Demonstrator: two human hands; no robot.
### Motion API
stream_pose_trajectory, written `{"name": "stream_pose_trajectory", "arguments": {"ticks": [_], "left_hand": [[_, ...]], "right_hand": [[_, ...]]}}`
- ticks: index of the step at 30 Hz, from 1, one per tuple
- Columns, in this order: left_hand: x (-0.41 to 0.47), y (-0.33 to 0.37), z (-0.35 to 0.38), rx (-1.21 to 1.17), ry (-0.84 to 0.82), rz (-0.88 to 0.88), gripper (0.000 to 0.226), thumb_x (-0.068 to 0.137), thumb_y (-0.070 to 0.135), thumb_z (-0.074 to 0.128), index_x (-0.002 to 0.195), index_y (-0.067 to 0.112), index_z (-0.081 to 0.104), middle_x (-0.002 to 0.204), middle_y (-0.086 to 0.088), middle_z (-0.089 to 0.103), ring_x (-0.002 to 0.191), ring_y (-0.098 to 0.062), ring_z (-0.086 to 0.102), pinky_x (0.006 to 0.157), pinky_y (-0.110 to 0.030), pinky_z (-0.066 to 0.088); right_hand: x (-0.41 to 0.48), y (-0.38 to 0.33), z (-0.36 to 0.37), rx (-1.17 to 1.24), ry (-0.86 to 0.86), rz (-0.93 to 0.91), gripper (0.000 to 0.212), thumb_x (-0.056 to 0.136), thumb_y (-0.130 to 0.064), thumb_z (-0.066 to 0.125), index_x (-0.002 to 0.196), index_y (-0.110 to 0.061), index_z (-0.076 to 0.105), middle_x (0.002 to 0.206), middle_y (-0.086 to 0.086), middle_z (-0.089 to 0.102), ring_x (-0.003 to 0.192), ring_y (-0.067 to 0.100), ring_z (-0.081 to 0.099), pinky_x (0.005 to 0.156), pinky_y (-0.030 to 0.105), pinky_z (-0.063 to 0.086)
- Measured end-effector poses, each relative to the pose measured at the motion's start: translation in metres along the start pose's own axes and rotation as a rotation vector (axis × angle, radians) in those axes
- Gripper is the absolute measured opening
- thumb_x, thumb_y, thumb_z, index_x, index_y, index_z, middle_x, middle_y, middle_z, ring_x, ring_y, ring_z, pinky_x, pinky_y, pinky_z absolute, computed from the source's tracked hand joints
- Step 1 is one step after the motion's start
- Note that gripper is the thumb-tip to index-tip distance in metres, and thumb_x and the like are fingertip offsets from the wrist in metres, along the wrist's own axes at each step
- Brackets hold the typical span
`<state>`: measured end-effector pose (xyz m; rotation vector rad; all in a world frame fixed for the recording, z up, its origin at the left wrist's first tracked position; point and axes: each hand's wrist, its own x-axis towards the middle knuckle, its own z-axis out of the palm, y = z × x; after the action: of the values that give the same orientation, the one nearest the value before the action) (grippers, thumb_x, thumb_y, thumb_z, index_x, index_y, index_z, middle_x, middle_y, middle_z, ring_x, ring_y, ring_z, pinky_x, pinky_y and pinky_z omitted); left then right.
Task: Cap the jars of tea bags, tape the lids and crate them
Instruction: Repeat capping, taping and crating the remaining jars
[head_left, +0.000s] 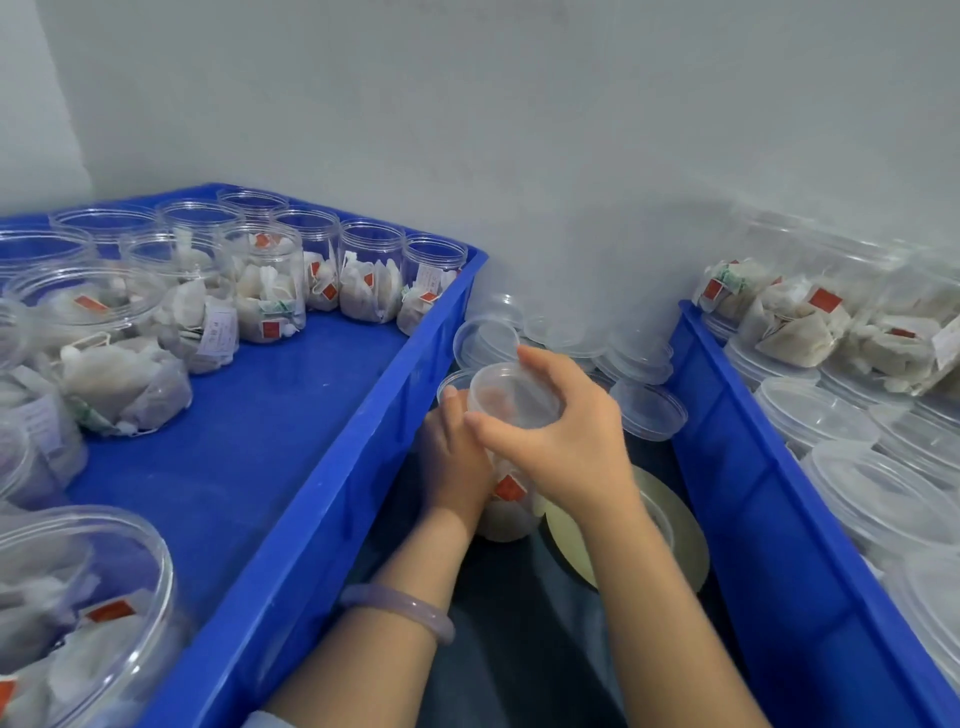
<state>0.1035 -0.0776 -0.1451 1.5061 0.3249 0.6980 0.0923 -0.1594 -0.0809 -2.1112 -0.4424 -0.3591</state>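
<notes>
Feeding crate (337, 467): blue, left of the hands; open jars (267, 283) of tea bags crowd its far edge and near corner.
Receiving crate (753, 467): blue, right; capped jars (815, 410) are packed against its inner wall.
Jar in hand (506, 499): in the gap between the crates, tilted; left hand (452, 457) wraps its body.
Lid (514, 397): on the jar's mouth, right hand (561, 431) curled round its rim; squareness unclear.
Risk: a crooked start could cross-thread; a tea-bag tag caught at the rim would leave a gap under the tape.
Loose lids (649, 410): heaped by the wall; a withdrawing elbow could scatter them.
</notes>
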Motion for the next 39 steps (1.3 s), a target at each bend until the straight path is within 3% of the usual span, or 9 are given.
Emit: {"name": "stream_pose_trajectory", "arguments": {"ticks": [2,5,9,13,17,21,28,32,39], "left_hand": [[-0.002,0.002,0.001,0.045,0.005,-0.026,0.023,0.098,0.002,0.041,0.104,0.010,0.062,0.094,0.013,0.048,0.083,-0.007,0.050,0.064,0.012,0.020],[0.002,0.009,-0.001,-0.082,0.087,0.025,0.046,0.096,0.025,0.031,0.063,0.022,0.062,0.063,0.015,0.061,0.060,-0.006,0.057,0.054,-0.009,0.039],[0.006,0.009,-0.001,-0.054,0.196,0.040,0.042,0.101,0.033,0.028,0.074,0.014,0.054,0.076,-0.001,0.061,0.073,-0.019,0.056,0.060,-0.022,0.037],[-0.001,0.006,-0.003,0.049,0.215,0.096,0.023,0.100,0.031,0.035,0.092,0.013,0.048,0.089,-0.002,0.055,0.079,-0.020,0.050,0.060,-0.021,0.028],[-0.022,0.006,-0.012,0.180,0.160,0.285,0.016,0.094,0.022,0.052,0.084,0.013,0.044,0.079,0.002,0.052,0.070,-0.017,0.047,0.060,-0.025,0.031],[-0.045,0.009,-0.018,0.234,-0.151,0.296,0.012,0.086,0.026,0.065,0.078,0.018,0.060,0.063,0.011,0.059,0.062,-0.009,0.056,0.056,-0.021,0.042],[-0.069,0.011,-0.016,0.028,-0.742,0.164,0.062,0.092,0.023,0.056,0.146,0.028,0.025,0.144,0.010,0.040,0.123,0.000,0.048,0.095,-0.015,0.043],[-0.069,0.016,-0.017,-0.086,-0.672,0.121,0.065,0.087,0.014,0.065,0.132,0.047,0.033,0.127,0.006,0.057,0.103,0.002,0.061,0.075,-0.010,0.049],[-0.063,0.022,-0.019,-0.290,-0.475,0.018,0.033,0.081,0.000,0.067,0.107,0.020,0.065,0.100,-0.002,0.072,0.087,-0.010,0.070,0.070,-0.018,0.054]], "right_hand": [[-0.004,0.001,0.009,-0.028,0.136,-0.010,0.072,0.059,-0.050,0.078,0.123,-0.025,0.056,0.116,-0.016,0.055,0.112,0.004,0.050,0.093,0.019,0.039],[-0.010,0.006,0.011,0.001,0.126,0.014,0.087,0.064,-0.050,0.078,0.138,-0.022,0.042,0.129,-0.011,0.045,0.124,0.005,0.040,0.102,0.023,0.035],[-0.032,0.027,-0.008,0.110,-0.011,0.372,0.076,0.085,-0.054,0.054,0.147,-0.020,0.026,0.144,-0.003,0.041,0.132,0.012,0.038,0.103,0.027,0.032],[-0.061,0.055,-0.036,-0.310,-0.110,0.381,0.021,0.083,-0.035,0.049,0.074,-0.018,0.057,0.085,-0.003,0.054,0.089,0.024,0.053,0.072,0.034,0.040],[-0.077,0.061,-0.035,-0.590,-0.340,0.350,0.039,0.082,-0.030,0.058,0.116,-0.013,0.060,0.129,0.003,0.049,0.124,0.023,0.038,0.111,0.031,0.019],[-0.080,0.055,-0.037,-0.451,-0.163,0.250,0.041,0.089,-0.035,0.057,0.124,-0.014,0.056,0.124,0.002,0.059,0.120,0.020,0.047,0.115,0.035,0.019],[-0.084,0.044,-0.040,0.037,0.083,0.246,0.053,0.079,-0.039,0.041,0.126,-0.021,0.058,0.127,-0.008,0.059,0.116,0.010,0.054,0.099,0.042,0.044],[-0.086,0.041,-0.034,0.220,0.113,0.238,0.046,0.079,-0.029,0.036,0.118,-0.028,0.062,0.115,-0.010,0.064,0.109,0.009,0.058,0.093,0.044,0.048],[-0.089,0.040,-0.026,0.096,0.181,0.215,0.035,0.083,-0.035,0.037,0.103,-0.030,0.065,0.092,-0.031,0.062,0.091,0.005,0.060,0.080,0.041,0.050]]}}
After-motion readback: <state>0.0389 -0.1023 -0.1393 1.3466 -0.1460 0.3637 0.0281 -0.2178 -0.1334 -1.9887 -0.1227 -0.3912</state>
